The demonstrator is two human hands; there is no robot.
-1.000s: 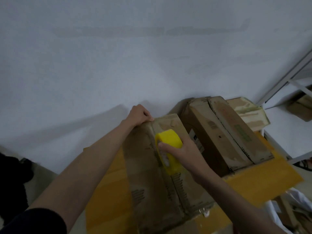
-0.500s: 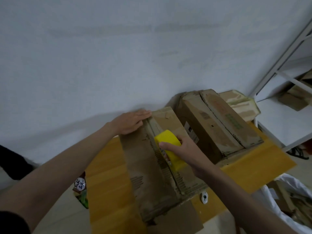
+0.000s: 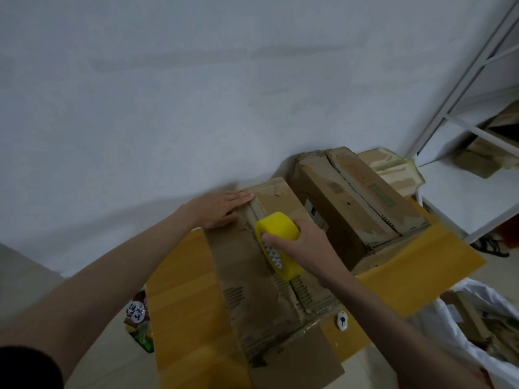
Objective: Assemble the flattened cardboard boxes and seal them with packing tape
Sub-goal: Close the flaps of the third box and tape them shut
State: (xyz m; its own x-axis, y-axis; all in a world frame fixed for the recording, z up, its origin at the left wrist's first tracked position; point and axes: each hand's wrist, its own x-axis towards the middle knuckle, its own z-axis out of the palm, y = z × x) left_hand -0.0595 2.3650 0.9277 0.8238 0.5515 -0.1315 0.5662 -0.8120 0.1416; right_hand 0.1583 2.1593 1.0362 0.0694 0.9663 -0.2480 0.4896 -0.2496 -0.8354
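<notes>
— Look at the right hand: its fingers are curled round the yellow tape roll, thumb on the near rim, holding the roll on edge right on the centre seam of the box.

— And the other one?

— The left hand lies flat, fingers straight and together, pressing the far end of the left flap by the wall. The seam runs long, from that far end down toward the person, so I'd say the roll has to be drawn along that line toward the near edge; the right hand is the nearer one to it.

— Is the box closed?

— The flaps meet, so I cannot see inside. It sits on the yellow table, with a second closed box just beside it on the right.

— Anything in bins?

— A white bag low on the right holds cardboard scraps, and the white shelf carries more cardboard.
</notes>
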